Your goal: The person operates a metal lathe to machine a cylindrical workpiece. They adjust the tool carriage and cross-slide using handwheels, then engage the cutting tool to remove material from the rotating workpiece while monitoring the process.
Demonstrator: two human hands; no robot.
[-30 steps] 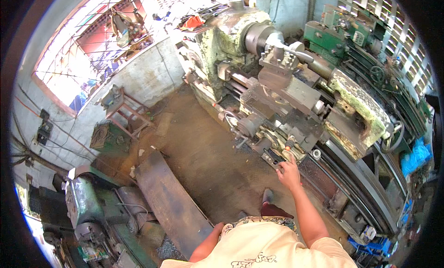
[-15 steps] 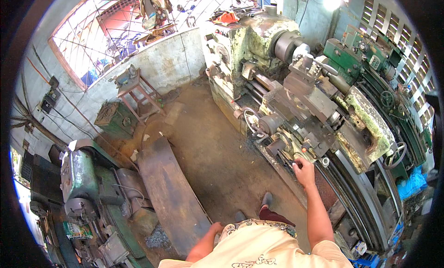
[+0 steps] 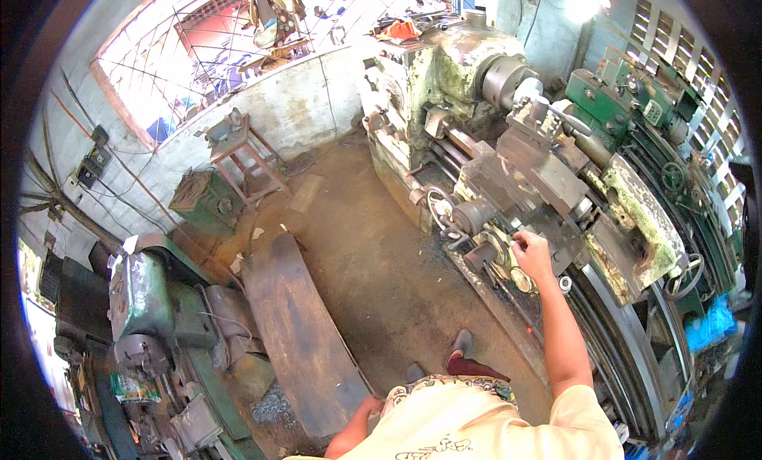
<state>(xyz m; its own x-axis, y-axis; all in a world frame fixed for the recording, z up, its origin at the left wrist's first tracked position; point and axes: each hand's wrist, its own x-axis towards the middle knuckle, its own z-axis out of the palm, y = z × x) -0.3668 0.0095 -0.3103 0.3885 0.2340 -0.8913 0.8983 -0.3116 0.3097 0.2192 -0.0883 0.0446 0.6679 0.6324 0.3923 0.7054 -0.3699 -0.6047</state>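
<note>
1. Right hand [image 3: 532, 255]: bare, extended forward from the lower right. Fingers were seen curled, partly closed, at the controls on the front of the carriage [image 3: 488, 176]. Whether a knob or lever was gripped could not be told, the spot being covered by the hand.
2. Left hand [image 3: 367, 406]: held low at the waist, beside the shirt [image 3: 476, 424]. It was only partly shown; how far it was closed, and on what, could not be told.
3. Lathe [image 3: 452, 67]: large, its pale paint badly worn; placed ahead and to the right. The carriage was set between the chuck [image 3: 502, 80] and the tailstock [image 3: 639, 218], and was topped by a tool post [image 3: 533, 120].
4. Drum [image 3: 474, 215]: dark, round, mounted on the carriage front, left of the right hand.
5. Cloth [image 3: 401, 30]: orange, laid on the far end of the lathe.
6. Green lathe [image 3: 591, 103]: positioned behind the large one, near the slatted wall.
7. Board [image 3: 298, 333]: long, brown, laid along the left, beside a green machine [image 3: 143, 301].
8. Stand [image 3: 252, 165]: wooden-legged, placed by the far wall, next to a green box [image 3: 208, 202].
9. Plastic [image 3: 709, 325]: bright blue, crumpled, seen at the far right.
</note>
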